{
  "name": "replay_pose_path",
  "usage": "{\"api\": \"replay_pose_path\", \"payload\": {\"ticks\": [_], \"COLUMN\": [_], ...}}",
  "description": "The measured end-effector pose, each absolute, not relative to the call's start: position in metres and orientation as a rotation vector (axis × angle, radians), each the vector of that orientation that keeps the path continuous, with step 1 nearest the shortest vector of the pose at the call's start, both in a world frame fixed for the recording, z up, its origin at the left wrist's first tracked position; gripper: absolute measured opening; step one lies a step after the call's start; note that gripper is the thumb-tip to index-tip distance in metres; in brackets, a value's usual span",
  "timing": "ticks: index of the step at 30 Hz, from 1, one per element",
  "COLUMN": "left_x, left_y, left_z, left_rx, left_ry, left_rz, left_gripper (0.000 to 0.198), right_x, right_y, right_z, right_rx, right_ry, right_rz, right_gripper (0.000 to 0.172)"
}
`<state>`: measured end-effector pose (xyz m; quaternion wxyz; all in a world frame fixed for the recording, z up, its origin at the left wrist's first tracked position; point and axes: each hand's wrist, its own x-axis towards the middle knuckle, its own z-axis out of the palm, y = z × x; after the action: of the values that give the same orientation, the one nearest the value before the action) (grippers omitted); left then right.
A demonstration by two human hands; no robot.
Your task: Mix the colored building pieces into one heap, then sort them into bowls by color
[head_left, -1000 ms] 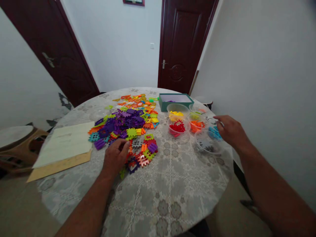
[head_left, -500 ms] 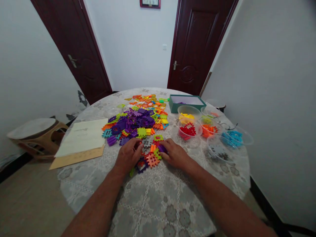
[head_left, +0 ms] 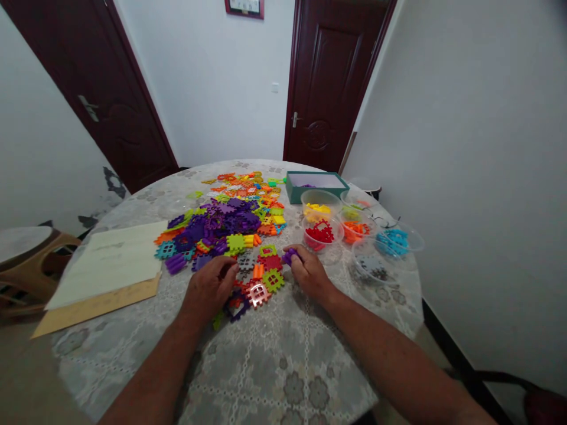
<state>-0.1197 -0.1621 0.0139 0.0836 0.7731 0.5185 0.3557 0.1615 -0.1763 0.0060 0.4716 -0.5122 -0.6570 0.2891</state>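
Observation:
My right hand (head_left: 310, 274) grips a small purple plastic building piece (head_left: 290, 256) between thumb and fingers, just above the tablecloth. My left hand (head_left: 210, 289) rests at the left of the near pieces, its fingers loosely bent and the thumb apart, with nothing visible in it. Between the hands lie a grey window piece (head_left: 245, 264), a red piece (head_left: 271, 262), orange pieces (head_left: 258, 271), a lime-green window piece (head_left: 273, 280) and a salmon window piece (head_left: 257, 293). A dark purple frame (head_left: 237, 306) lies beside my left wrist. Behind them spreads a large heap of purple pieces (head_left: 225, 218).
Clear tubs at the right hold yellow pieces (head_left: 318, 211), red pieces (head_left: 319, 232), orange pieces (head_left: 354, 231), blue pieces (head_left: 393, 242) and grey pieces (head_left: 372, 267). A green box (head_left: 295, 192) stands behind them. Paper sheets (head_left: 115, 260) lie at the left on the round table.
My right hand has lifted slightly off the near pieces, bringing the purple piece with it. My left hand has drawn back a little to the left. The view has turned rightward.

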Motion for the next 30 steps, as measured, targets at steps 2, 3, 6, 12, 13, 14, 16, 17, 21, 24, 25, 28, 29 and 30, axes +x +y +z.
{"api": "replay_pose_path", "payload": {"ticks": [2,3,6,12,13,14,16,17,21,24,25,28,29,30], "left_x": [-0.122,-0.122,-0.124,-0.125,-0.125,-0.124,-0.124,-0.123,-0.123,-0.124,-0.124,-0.124,-0.125,-0.125], "left_y": [-0.16,-0.159,-0.157,-0.157,-0.157,-0.157,-0.157,-0.157,-0.158,-0.158,-0.157,-0.156,-0.156,-0.156], "left_z": [0.012,0.011,0.009,0.01,0.011,0.011,0.012,0.013,0.013,0.011,0.01,0.008,0.007,0.007], "left_rx": [2.314,2.317,2.319,2.307,2.304,2.301,2.292,2.285,2.269,2.275,2.275,2.273,2.271,2.269], "left_ry": [1.555,1.56,1.581,1.619,1.62,1.619,1.623,1.628,1.631,1.598,1.591,1.584,1.583,1.584], "left_rz": [1.045,1.038,1.041,1.046,1.05,1.054,1.057,1.059,1.065,1.08,1.087,1.104,1.108,1.111], "left_gripper": [0.03,0.03,0.03,0.031,0.031,0.031,0.03,0.03,0.03,0.029,0.028,0.028,0.028,0.027], "right_x": [0.161,0.161,0.162,0.163,0.163,0.163,0.163,0.163,0.164,0.169,0.172,0.184,0.189,0.195], "right_y": [-0.175,-0.174,-0.173,-0.173,-0.172,-0.172,-0.17,-0.169,-0.172,-0.18,-0.183,-0.181,-0.174,-0.164], "right_z": [0.004,0.004,0.004,0.006,0.005,0.003,-0.001,-0.002,0.007,0.03,0.039,0.067,0.076,0.085], "right_rx": [-1.255,-1.256,-1.257,-1.13,-1.131,-1.146,-1.194,-1.215,-1.301,-1.356,-1.349,-1.333,-1.357,-1.394], "right_ry": [-1.619,-1.628,-1.665,-1.757,-1.743,-1.718,-1.66,-1.642,-1.698,-1.964,-2.092,-2.353,-2.373,-2.362], "right_rz": [0.681,0.673,0.649,0.523,0.536,0.566,0.648,0.686,0.7,0.731,0.774,0.891,0.903,0.894], "right_gripper": [0.027,0.026,0.027,0.025,0.027,0.029,0.033,0.033,0.031,0.027,0.026,0.029,0.03,0.031]}}
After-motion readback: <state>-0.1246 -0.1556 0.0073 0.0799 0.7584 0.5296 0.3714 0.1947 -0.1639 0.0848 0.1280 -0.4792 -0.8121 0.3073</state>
